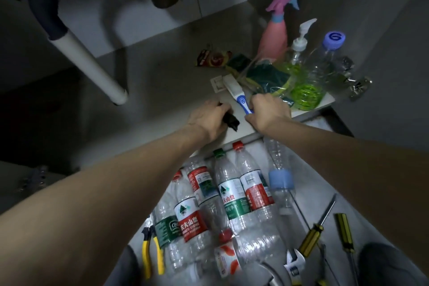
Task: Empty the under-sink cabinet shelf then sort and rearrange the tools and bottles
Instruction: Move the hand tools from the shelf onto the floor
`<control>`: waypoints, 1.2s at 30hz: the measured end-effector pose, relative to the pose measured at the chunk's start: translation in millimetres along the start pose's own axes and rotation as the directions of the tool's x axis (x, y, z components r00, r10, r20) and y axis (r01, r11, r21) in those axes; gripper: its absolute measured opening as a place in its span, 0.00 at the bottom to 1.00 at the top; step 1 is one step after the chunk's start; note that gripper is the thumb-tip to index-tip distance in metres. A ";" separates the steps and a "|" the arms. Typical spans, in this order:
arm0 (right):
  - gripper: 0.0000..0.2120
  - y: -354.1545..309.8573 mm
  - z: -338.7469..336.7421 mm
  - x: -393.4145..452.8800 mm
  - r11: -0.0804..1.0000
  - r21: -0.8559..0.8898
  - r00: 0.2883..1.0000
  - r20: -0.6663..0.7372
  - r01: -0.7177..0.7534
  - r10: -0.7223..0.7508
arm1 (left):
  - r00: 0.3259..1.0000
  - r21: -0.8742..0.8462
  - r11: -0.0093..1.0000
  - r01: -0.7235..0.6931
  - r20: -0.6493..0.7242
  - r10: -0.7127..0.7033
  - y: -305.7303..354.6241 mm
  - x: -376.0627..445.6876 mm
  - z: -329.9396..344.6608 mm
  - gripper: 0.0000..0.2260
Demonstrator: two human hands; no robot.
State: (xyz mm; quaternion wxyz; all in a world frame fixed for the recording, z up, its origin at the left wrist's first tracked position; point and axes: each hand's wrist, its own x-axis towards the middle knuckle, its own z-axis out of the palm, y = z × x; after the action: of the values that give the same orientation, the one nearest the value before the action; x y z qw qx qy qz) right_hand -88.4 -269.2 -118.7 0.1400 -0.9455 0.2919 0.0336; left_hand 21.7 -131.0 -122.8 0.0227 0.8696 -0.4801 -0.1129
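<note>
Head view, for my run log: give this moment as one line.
left hand: grips black object | right hand: on blue-white brush | shelf: spray bottle upright | floor: water bottles lying

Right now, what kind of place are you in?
Likely the cupboard under a sink: a drain pipe hangs over the shelf, with a spray bottle and sponges on it. Water bottles and tools lie on the floor.

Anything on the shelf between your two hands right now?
Head view: only the blue-and-white brush reaches into the gap between left hand and right hand; otherwise bare shelf.
</note>
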 end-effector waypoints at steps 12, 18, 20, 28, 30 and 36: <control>0.08 -20.8 4.4 -17.5 0.982 0.155 0.989 0.121 -0.105 0.087 | 0.989 0.049 0.988 0.144 0.011 -0.145 5.7 -81.0 3.1 0.07; 0.09 13.0 16.9 -78.8 0.915 0.401 0.997 -0.081 0.039 -0.007 | 0.972 -0.220 0.950 0.220 -0.033 -0.233 29.8 -146.8 24.6 0.05; 0.08 37.3 27.3 -114.2 0.913 0.403 0.994 -0.102 0.066 -0.027 | 0.978 -0.233 0.952 0.199 -0.016 -0.209 46.9 -167.3 35.5 0.05; 0.09 141.5 76.9 -220.7 0.920 0.306 0.966 -0.004 -0.246 0.259 | 0.993 -0.275 0.956 0.099 0.094 -0.076 128.4 -202.8 77.0 0.06; 0.11 154.8 85.3 -224.1 0.898 0.306 0.947 0.044 -0.317 0.319 | 0.995 -0.309 0.950 0.052 0.096 -0.023 148.6 -199.0 83.9 0.03; 0.09 169.2 82.2 -194.0 0.750 0.487 0.884 0.117 -0.448 0.452 | 0.984 -0.278 0.960 0.021 0.175 0.030 198.2 -170.1 99.5 0.06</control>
State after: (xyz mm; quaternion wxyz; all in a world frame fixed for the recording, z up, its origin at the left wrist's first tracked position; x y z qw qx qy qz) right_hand -342.4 -274.2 -210.8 0.3668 -0.7780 0.5099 -0.0145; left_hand -251.8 -87.9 -160.7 0.1025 0.8431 -0.4615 -0.2564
